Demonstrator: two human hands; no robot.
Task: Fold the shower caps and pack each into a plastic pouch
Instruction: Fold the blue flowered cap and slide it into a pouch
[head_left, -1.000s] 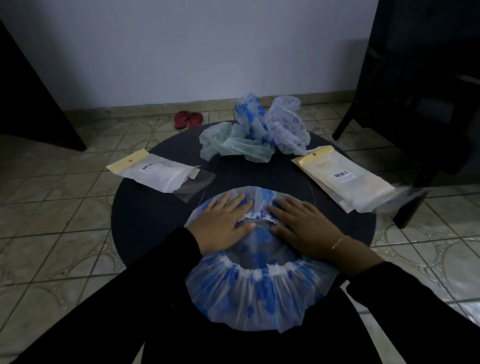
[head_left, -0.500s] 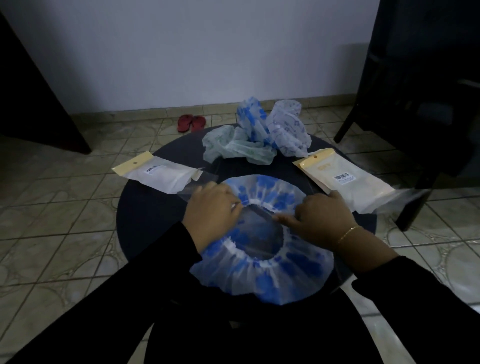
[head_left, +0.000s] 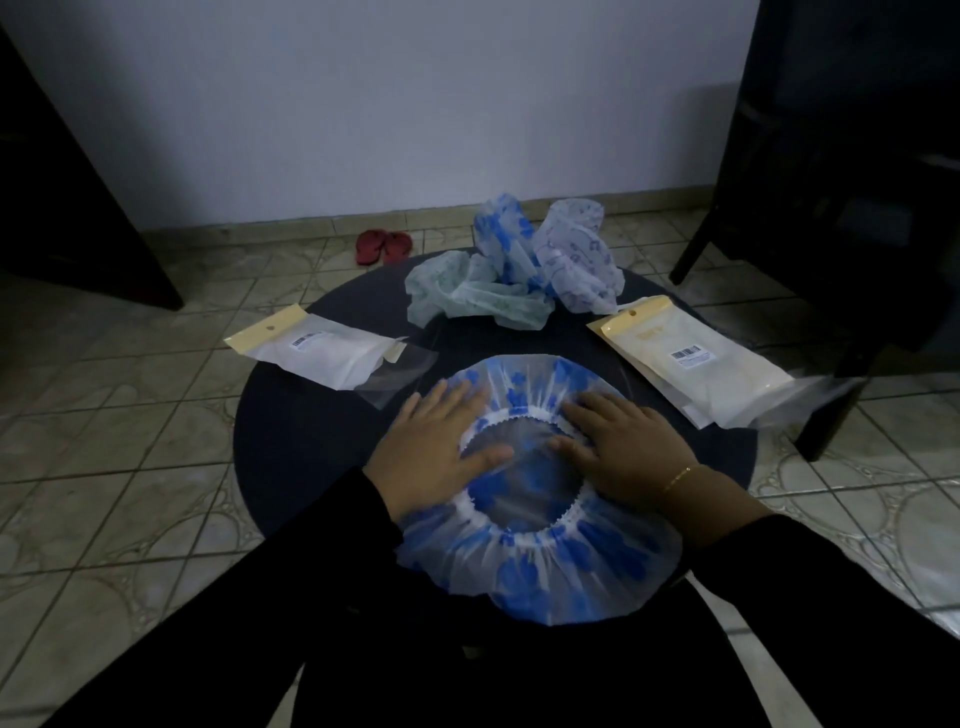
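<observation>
A round, dark bench (head_left: 291, 441) fills the centre of the frame on a pale tiled floor (head_left: 104, 467), with a plain white wall (head_left: 415, 104) across the top and dark furniture (head_left: 857, 156) rising at the upper right. Spread flat at the bench's near edge, just below centre, is a translucent plastic shower cap with blue blotches and a white elastic rim (head_left: 540, 566), its opening facing up and its near side hanging over the edge. The person's left hand (head_left: 441, 447) lies flat with fingers straight on the cap's left side, and the right hand (head_left: 623, 447), a thin gold bracelet (head_left: 678, 477) at the wrist, lies flat on its right side; both press the cap down and grip nothing, black sleeves (head_left: 260, 623) running off the bottom of the frame. At centre right, a stack of cream plastic pouches with a barcode label (head_left: 696, 358) juts over the bench's right edge. At centre left, a white plastic pouch with a cream header strip (head_left: 317, 345) overhangs the left edge, a clear flap beside it. At the far side of the bench, upper centre, is a heap of crumpled caps: a pale green shower cap (head_left: 467, 296), a blue-patterned shower cap (head_left: 504, 239) and a white, faintly printed shower cap (head_left: 576, 260), touching one another. On the floor beyond them, near the wall, is a pair of red sandals (head_left: 384, 247).
</observation>
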